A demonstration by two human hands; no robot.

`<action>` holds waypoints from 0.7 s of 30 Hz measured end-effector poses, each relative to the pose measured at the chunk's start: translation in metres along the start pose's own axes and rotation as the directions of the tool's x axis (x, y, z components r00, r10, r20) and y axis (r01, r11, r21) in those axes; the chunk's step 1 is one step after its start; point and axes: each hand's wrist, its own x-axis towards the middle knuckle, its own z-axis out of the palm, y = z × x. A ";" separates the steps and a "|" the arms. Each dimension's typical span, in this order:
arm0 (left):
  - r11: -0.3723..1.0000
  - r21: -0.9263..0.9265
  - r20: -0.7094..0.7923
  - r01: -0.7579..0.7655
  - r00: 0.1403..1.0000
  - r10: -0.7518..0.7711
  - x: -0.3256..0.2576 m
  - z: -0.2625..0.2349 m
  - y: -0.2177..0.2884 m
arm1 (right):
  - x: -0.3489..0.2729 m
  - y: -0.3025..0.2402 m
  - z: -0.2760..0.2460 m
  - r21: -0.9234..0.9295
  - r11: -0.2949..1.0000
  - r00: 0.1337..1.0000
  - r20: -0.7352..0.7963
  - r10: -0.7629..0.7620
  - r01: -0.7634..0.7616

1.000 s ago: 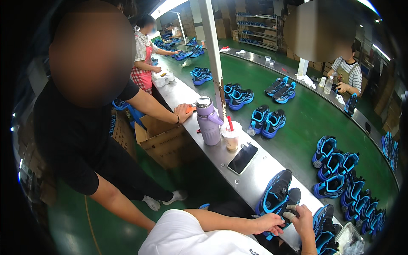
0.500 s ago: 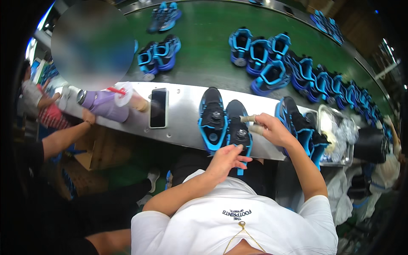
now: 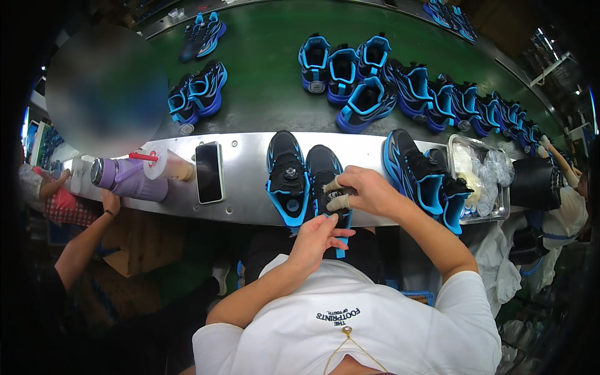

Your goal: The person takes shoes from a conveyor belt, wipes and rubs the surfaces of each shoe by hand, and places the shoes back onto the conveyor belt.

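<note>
While both hands [image 3: 350, 209] grip it, fingers [image 3: 338, 203] curled, black-blue shoe [image 3: 324, 172]

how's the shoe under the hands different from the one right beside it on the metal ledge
The right shoe of the pair is gripped by the right hand on top and the left hand at its near end; the left shoe lies untouched. The left shoe's round dial shows fully; the right shoe's upper is mostly covered by fingers with pale covers. Both are black with blue trim, side by side on the metal ledge.
</note>
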 end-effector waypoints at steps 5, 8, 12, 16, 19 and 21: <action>0.998 0.029 0.004 0.054 0.999 -0.054 0.002 -0.001 0.001 | 0.007 0.012 -0.004 0.213 0.976 0.981 0.172 -0.091 0.054; 1.000 0.027 -0.033 -0.003 0.999 0.004 -0.001 0.002 -0.002 | -0.006 -0.001 0.018 -0.025 0.999 0.995 -0.100 0.031 -0.034; 0.999 0.039 -0.017 0.022 1.000 -0.022 0.001 0.003 0.000 | -0.008 0.001 0.016 -0.041 0.999 0.984 -0.175 0.019 -0.026; 0.998 0.062 -0.004 0.021 1.000 -0.021 0.005 0.002 0.001 | -0.001 0.005 0.007 0.180 0.982 0.998 -0.033 -0.053 0.058; 0.999 0.041 0.003 -0.023 1.000 0.023 0.006 0.004 0.002 | -0.008 -0.006 0.024 0.022 0.999 0.989 -0.143 0.026 -0.023; 0.999 0.048 0.048 0.008 0.999 -0.010 0.002 0.005 0.008 | -0.015 -0.010 0.028 0.015 0.997 0.948 -0.307 0.082 -0.081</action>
